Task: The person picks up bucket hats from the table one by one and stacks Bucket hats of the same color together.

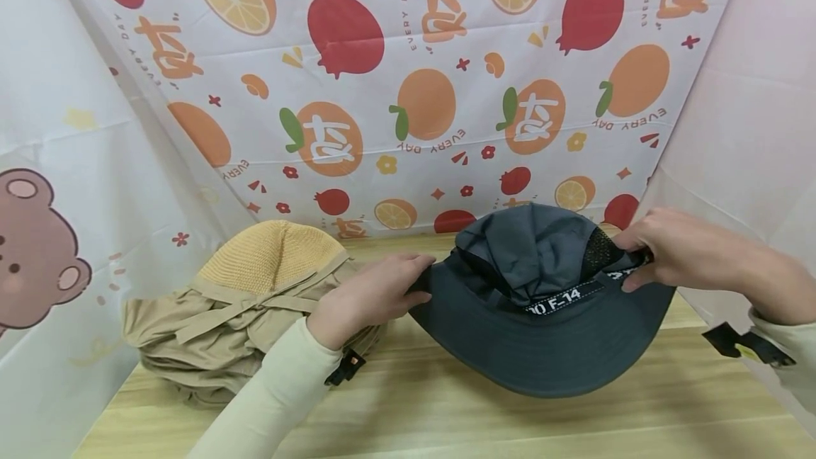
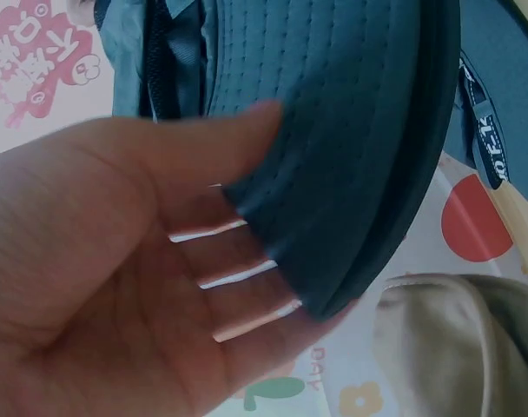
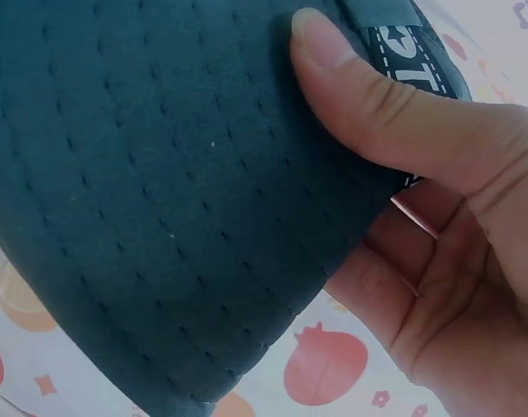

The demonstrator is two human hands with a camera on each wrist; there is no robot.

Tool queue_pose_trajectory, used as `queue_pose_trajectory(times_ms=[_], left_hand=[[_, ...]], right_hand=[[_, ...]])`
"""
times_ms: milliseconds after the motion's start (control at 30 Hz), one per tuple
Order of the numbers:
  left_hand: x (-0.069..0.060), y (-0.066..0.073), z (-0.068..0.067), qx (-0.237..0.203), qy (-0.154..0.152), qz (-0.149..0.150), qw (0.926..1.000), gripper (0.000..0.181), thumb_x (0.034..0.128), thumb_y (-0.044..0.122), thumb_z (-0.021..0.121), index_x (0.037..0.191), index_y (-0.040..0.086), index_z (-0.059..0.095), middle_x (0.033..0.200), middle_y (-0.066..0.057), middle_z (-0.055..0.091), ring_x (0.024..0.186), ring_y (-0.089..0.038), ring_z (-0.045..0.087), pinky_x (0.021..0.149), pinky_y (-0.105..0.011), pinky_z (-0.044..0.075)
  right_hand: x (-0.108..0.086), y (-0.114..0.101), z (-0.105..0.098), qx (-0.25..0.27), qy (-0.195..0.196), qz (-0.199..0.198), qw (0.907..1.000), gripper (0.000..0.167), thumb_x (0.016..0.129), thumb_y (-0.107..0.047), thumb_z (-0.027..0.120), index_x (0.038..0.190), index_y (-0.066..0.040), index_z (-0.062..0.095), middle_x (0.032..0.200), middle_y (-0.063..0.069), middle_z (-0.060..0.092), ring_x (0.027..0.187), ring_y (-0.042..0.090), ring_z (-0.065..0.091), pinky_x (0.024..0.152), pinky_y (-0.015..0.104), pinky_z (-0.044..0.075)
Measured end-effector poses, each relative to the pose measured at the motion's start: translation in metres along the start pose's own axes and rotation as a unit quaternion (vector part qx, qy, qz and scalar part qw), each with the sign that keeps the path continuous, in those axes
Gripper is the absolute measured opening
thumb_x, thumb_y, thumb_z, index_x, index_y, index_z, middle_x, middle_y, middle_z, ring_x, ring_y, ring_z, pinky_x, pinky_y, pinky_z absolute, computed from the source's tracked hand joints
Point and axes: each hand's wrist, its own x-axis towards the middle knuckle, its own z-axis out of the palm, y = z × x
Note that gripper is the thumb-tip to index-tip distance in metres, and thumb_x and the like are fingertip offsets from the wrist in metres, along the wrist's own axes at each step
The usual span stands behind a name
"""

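Observation:
A dark blue-grey sun hat (image 1: 542, 346) with a wide brim, a mesh side panel and a black lettered band is held between both hands, tilted with its brim toward me. At the brim's left end my left hand (image 1: 376, 292) pinches the edge, thumb on one face and fingers on the other. My right hand (image 1: 669, 250) grips the other end beside the band. Close up in the right wrist view, the right thumb presses on the stitched brim (image 3: 160, 191). Left of the hat lies a stack of beige hats (image 1: 217, 338), partly behind my left forearm.
A yellow woven crown (image 1: 274, 253) tops the beige stack, with a fabric tie across it. Everything is over a light wooden table (image 1: 459, 416). A fruit-print cloth (image 1: 421, 183) hangs behind, and pale cloths flank both sides.

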Motion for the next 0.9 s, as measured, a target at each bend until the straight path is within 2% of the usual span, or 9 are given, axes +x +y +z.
queue_pose_trajectory(times_ms=[100, 233, 433, 667, 900], left_hand=[[0.0, -0.001, 0.002, 0.0, 0.024, 0.015, 0.9996, 0.017, 0.0985, 0.018, 0.071, 0.112, 0.01, 0.064, 0.096, -0.002, 0.069, 0.083, -0.016, 0.061, 0.076, -0.032, 0.052], [-0.001, 0.0, 0.002, -0.004, 0.037, 0.004, 0.9993, 0.011, 0.0969, 0.018, 0.073, 0.099, 0.012, 0.063, 0.081, 0.001, 0.063, 0.071, -0.012, 0.053, 0.064, -0.027, 0.043], [-0.004, 0.001, -0.001, -0.012, 0.046, -0.015, 0.9987, 0.009, 0.0965, 0.018, 0.073, 0.1, 0.013, 0.066, 0.08, 0.001, 0.065, 0.068, -0.011, 0.055, 0.061, -0.027, 0.043], [-0.004, 0.0, -0.001, -0.013, 0.054, -0.011, 0.9984, 0.01, 0.0968, 0.017, 0.073, 0.104, 0.012, 0.069, 0.082, 0.001, 0.068, 0.069, -0.01, 0.056, 0.061, -0.026, 0.044], [-0.004, 0.001, -0.001, -0.002, 0.059, -0.013, 0.9982, 0.009, 0.0958, 0.018, 0.074, 0.101, 0.013, 0.069, 0.081, 0.002, 0.067, 0.069, -0.01, 0.056, 0.063, -0.027, 0.045]], right_hand=[[0.001, 0.002, 0.002, 0.007, 0.006, -0.014, 0.9999, 0.037, 0.064, -0.015, 0.097, 0.08, -0.032, 0.067, 0.069, -0.028, 0.055, 0.063, -0.011, 0.047, 0.054, 0.017, 0.043], [0.005, 0.006, 0.005, 0.004, 0.01, -0.006, 0.9999, 0.035, 0.068, -0.02, 0.096, 0.083, -0.029, 0.066, 0.069, -0.025, 0.047, 0.062, -0.009, 0.042, 0.054, 0.017, 0.038], [0.011, 0.013, 0.01, 0.011, 0.011, 0.007, 0.9999, 0.032, 0.073, -0.018, 0.093, 0.094, -0.024, 0.069, 0.072, -0.022, 0.048, 0.065, -0.008, 0.041, 0.057, 0.018, 0.037], [0.013, 0.019, 0.018, 0.019, 0.032, -0.024, 0.999, 0.032, 0.076, -0.013, 0.09, 0.089, -0.027, 0.064, 0.072, -0.025, 0.042, 0.066, -0.009, 0.041, 0.059, 0.017, 0.037], [0.015, 0.023, 0.02, 0.026, 0.027, -0.034, 0.9987, 0.029, 0.079, -0.013, 0.088, 0.091, -0.025, 0.065, 0.073, -0.024, 0.043, 0.066, -0.009, 0.041, 0.059, 0.017, 0.037]])
